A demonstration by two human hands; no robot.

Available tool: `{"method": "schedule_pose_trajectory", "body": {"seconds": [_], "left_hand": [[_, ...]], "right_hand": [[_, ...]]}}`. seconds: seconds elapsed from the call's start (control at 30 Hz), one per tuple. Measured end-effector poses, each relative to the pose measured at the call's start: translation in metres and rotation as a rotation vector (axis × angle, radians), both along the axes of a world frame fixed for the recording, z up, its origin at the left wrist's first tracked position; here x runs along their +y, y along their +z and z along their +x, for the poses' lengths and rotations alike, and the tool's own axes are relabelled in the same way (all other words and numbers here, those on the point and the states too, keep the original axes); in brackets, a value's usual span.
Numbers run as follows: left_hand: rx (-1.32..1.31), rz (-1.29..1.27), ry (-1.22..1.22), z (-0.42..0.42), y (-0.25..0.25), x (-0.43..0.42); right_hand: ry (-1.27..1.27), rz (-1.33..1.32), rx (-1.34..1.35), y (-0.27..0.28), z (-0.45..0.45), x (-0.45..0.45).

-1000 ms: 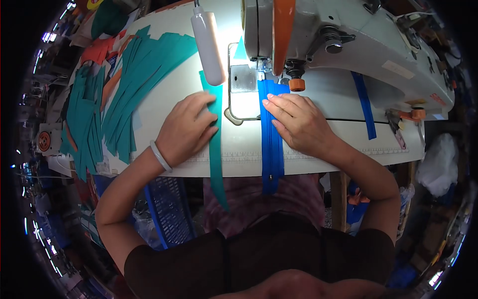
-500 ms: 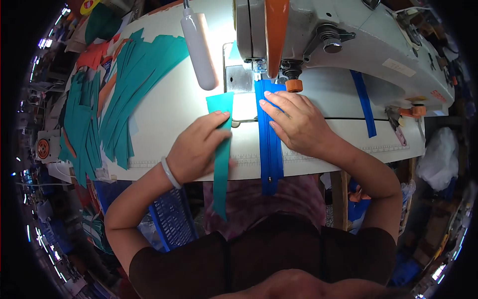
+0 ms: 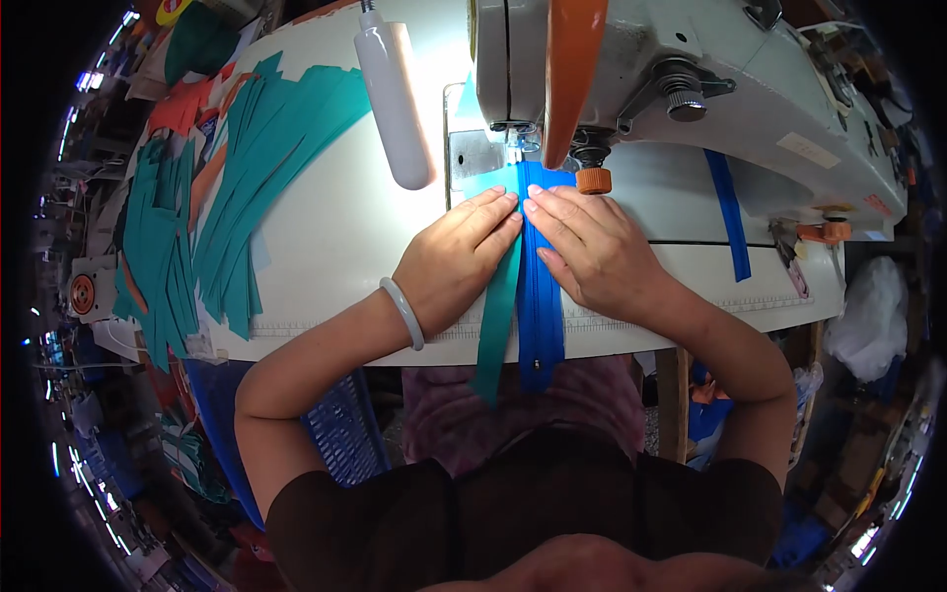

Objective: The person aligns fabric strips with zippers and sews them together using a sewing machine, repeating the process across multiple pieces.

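Observation:
A blue zipper strip (image 3: 540,316) runs from under the presser foot (image 3: 516,148) down over the table's front edge. My right hand (image 3: 597,242) lies on its upper part, fingers close together and pressing it down. Along its left edge lies a green fabric strip (image 3: 499,316), whose lower end hangs over the edge. My left hand (image 3: 459,252) presses the top of the green strip against the zipper, fingers together, just in front of the foot. The fingertips of both hands nearly meet. The needle area is partly hidden.
Piles of green strips (image 3: 271,168) lie at the left, beside orange pieces (image 3: 181,107). A lamp (image 3: 395,109) hangs left of the sewing machine (image 3: 651,59). Another blue zipper (image 3: 728,212) and small snips (image 3: 789,257) are at the right. A blue basket (image 3: 345,429) stands below the table.
My left hand has moved right with the green strip and brought it against the blue zipper near the foot. My right hand has stayed on the zipper.

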State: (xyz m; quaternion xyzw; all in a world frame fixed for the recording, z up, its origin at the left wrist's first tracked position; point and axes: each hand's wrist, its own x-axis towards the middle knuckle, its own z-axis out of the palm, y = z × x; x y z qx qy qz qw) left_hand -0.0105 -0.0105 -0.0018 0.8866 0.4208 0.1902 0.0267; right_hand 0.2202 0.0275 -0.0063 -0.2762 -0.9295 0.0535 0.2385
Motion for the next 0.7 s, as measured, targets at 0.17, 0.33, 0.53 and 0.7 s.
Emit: {"method": "schedule_pose_trajectory", "body": {"seconds": [0.17,0.33,0.53,0.7], "left_hand": [[-0.02,0.0,-0.004,0.0001,-0.0001,0.0004],[-0.038,-0.006,0.008,0.0036,0.0005,0.0],[-0.057,-0.003,0.021,0.0056,0.0029,0.0011],[-0.071,0.025,0.022,0.0058,0.0026,0.0061]], "right_hand": [[0.004,0.035,0.017,0.0004,-0.0018,0.0005],[-0.026,0.033,-0.01,0.0017,-0.0002,-0.0022],[-0.068,0.052,-0.075,0.0019,0.0001,-0.0034],[-0.07,0.078,-0.075,0.0069,-0.0025,0.0022]]}}
